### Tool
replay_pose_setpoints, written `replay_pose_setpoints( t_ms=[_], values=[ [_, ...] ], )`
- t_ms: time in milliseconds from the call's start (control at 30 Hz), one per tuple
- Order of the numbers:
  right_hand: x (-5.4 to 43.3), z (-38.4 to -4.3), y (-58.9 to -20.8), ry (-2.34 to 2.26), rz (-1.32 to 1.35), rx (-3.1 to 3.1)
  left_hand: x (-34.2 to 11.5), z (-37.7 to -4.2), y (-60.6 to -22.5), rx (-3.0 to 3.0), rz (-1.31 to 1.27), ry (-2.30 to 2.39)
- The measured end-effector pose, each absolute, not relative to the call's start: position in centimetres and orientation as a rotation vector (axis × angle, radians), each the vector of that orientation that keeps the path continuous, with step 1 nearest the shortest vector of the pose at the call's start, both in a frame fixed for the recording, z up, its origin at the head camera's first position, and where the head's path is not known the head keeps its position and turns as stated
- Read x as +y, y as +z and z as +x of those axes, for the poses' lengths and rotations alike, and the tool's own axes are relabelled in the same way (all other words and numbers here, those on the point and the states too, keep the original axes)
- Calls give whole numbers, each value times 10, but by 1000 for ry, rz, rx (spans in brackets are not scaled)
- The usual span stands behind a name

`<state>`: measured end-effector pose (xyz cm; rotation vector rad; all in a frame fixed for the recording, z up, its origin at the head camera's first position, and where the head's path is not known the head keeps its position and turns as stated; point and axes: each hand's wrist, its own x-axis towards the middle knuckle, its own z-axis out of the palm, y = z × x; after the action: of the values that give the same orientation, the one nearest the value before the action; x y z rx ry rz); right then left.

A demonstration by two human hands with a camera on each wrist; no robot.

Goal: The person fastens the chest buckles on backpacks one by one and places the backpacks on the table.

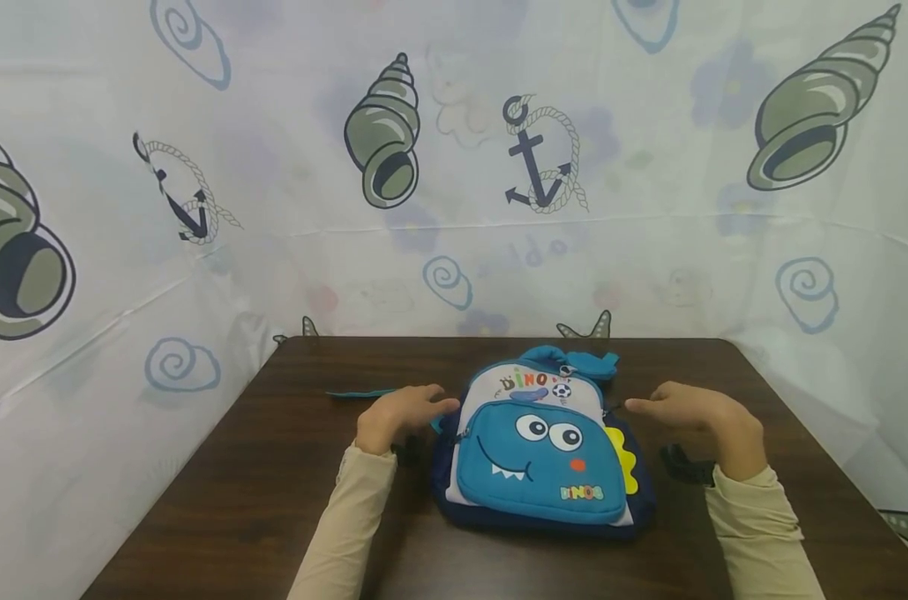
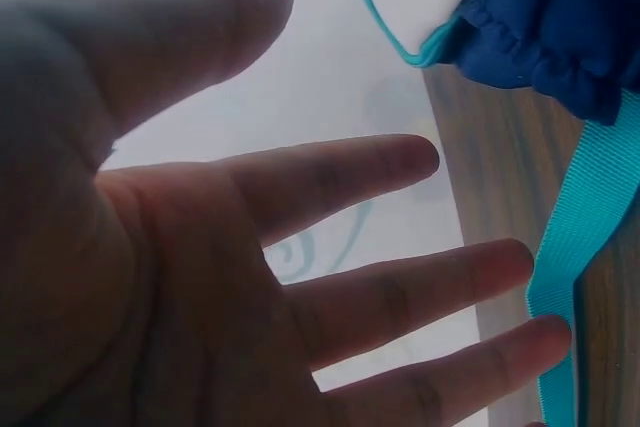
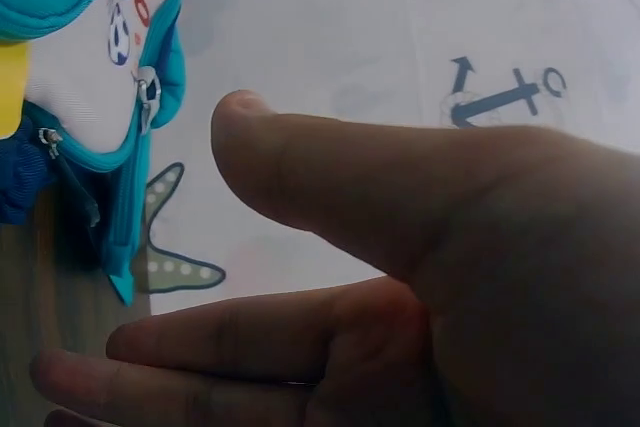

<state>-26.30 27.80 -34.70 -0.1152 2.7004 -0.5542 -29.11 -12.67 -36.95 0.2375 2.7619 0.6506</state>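
A child's blue and white dinosaur backpack [image 1: 540, 458] lies front side up on the table, its teal top handle pointing to the far edge. Beside its left side is my left hand [image 1: 405, 412], fingers spread and holding nothing; in the left wrist view the fingertips overlap a teal strap [image 2: 590, 207]. To the right of the bag hovers my right hand [image 1: 690, 412], thumb pointing at it and fingers extended with nothing in them. A zipper pull [image 3: 148, 92] hangs near the bag's top in the right wrist view.
The dark wooden table [image 1: 222, 500] reaches back to a white curtain [image 1: 461, 242] printed with shells and anchors. A teal strap end [image 1: 360, 393] sticks out on the table left of the bag. Black wrist bands [image 1: 686, 467] sit below the hands.
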Motion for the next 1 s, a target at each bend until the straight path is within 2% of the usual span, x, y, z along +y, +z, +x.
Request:
replay_pose_setpoints(
  t_ms=[267,633,1000],
  values=[
    [268,-263,-354,-774,17,2535,-128,-292,-375,2761,158,522],
    [251,-271,-376,-601,17,2549,-109,-304,-401,2673,101,539],
    [239,-269,-378,-586,38,2565,-109,-307,-402,2549,124,762]
  ],
)
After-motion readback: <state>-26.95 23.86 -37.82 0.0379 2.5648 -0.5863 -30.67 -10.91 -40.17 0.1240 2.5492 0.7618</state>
